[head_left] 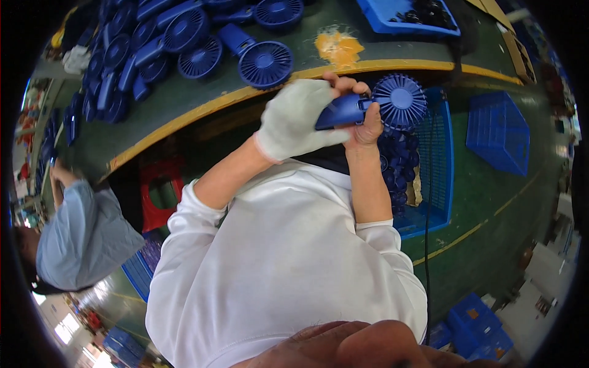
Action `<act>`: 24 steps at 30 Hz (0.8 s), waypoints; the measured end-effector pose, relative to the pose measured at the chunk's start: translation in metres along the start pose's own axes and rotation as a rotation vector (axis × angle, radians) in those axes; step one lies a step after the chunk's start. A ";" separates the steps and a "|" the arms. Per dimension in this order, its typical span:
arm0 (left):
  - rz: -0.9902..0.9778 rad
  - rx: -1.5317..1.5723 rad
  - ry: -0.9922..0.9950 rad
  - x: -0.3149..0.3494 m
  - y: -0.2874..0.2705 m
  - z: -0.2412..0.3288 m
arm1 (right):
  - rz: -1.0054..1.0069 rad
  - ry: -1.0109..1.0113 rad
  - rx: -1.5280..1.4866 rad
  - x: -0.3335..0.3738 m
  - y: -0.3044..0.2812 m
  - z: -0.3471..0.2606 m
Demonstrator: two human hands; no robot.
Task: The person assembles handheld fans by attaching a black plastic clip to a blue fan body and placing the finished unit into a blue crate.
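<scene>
A dark blue handheld fan (402,99) is held in front of my chest, its round slatted head to the right and its handle lying to the left. My left hand (296,119), in a white glove, is closed around the handle end. My bare right hand (367,127) grips the fan near the joint between handle and head, its thumb on the near side. On the workbench (294,70) beyond, several similar blue fans (265,64) lie in a heap toward the left.
A blue tray (402,26) with small black parts sits at the bench's far right. Beside my right arm stands a blue crate (446,184) of dark blue parts. Another blue crate (498,132) stands farther right. A black cable (427,270) hangs nearby. At left are a red stool (161,190) and a co-worker (86,236).
</scene>
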State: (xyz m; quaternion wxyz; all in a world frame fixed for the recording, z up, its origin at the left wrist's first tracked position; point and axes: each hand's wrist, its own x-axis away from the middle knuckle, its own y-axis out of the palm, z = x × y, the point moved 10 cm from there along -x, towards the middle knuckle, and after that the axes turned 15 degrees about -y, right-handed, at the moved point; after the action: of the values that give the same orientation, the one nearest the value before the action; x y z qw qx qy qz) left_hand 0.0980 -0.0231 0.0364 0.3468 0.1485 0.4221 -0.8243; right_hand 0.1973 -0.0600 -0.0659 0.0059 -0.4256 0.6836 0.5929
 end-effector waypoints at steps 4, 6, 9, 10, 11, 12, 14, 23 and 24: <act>0.109 -0.271 0.102 0.005 -0.055 -0.027 | 0.299 0.186 0.314 0.048 -0.083 -0.046; 0.088 -0.465 -0.056 -0.003 -0.060 -0.055 | 0.762 0.290 0.489 0.111 -0.158 -0.091; 0.029 -0.657 -0.152 -0.013 -0.048 -0.076 | 1.249 0.374 0.609 0.224 -0.258 -0.150; -0.016 -0.643 -0.178 -0.016 -0.036 -0.081 | 1.394 0.316 0.671 0.256 -0.275 -0.171; -0.047 -0.617 -0.166 -0.021 -0.028 -0.079 | 1.530 0.273 0.726 0.284 -0.287 -0.185; -0.078 -0.586 -0.155 -0.029 -0.018 -0.077 | 1.692 0.265 0.793 0.310 -0.300 -0.197; -0.160 -0.594 -0.130 -0.043 0.002 -0.075 | 1.890 0.241 0.900 0.338 -0.317 -0.203; -0.294 -0.580 0.002 -0.086 0.064 -0.064 | 1.445 0.293 1.034 0.200 -0.465 -0.143; -0.310 -0.533 -0.036 -0.087 0.066 -0.070 | 1.482 0.237 1.043 0.195 -0.491 -0.145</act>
State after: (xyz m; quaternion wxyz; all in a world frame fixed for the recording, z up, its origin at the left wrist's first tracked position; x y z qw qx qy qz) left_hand 0.2031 0.0447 0.0021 0.2511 -0.0286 0.6346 -0.7303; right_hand 0.4348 -0.2584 -0.5185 -0.2549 0.1207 0.9593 0.0133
